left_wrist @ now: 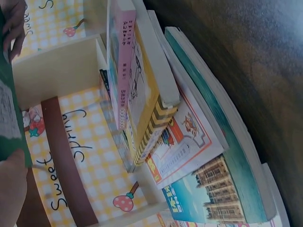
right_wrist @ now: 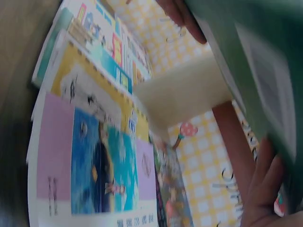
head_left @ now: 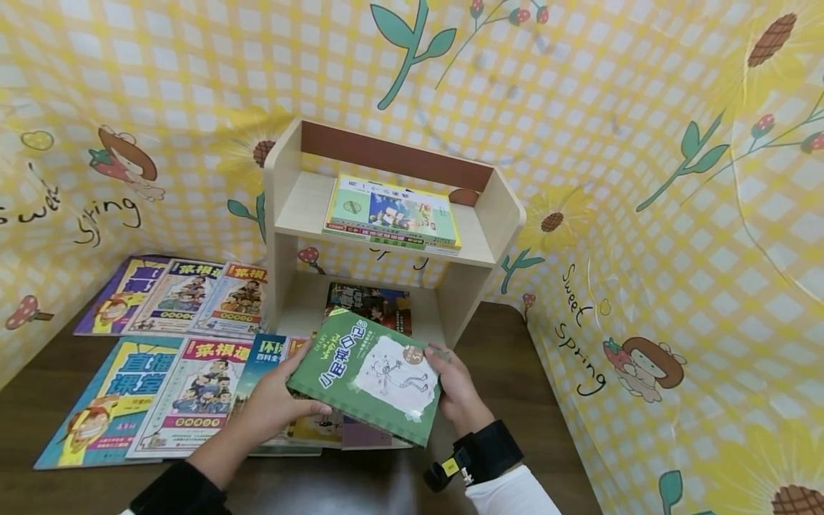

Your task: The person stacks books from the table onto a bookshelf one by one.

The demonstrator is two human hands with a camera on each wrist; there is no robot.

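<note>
A yellow checked cloth [head_left: 644,143] with flowers hangs all around, behind and beside the hands. The dark worktop [head_left: 515,372] lies under the hands. A pale wood shelf [head_left: 283,214] stands just past the hands. A book [head_left: 393,213] lies flat on its top board, and a dark book [head_left: 370,302] lies on the low board, close to the fingertips. Flat comic books [head_left: 174,343] cover the worktop out past the left hand. A small pile of books [left_wrist: 156,109] sits right under the hands.

The green book [head_left: 370,373] is up in the air, tilted, between both hands and just above the pile. The left hand [head_left: 273,404] grips its left edge, thumb on the cover and fingers curled below. The right hand [head_left: 453,386] grips its right edge, fingers curled round it.
</note>
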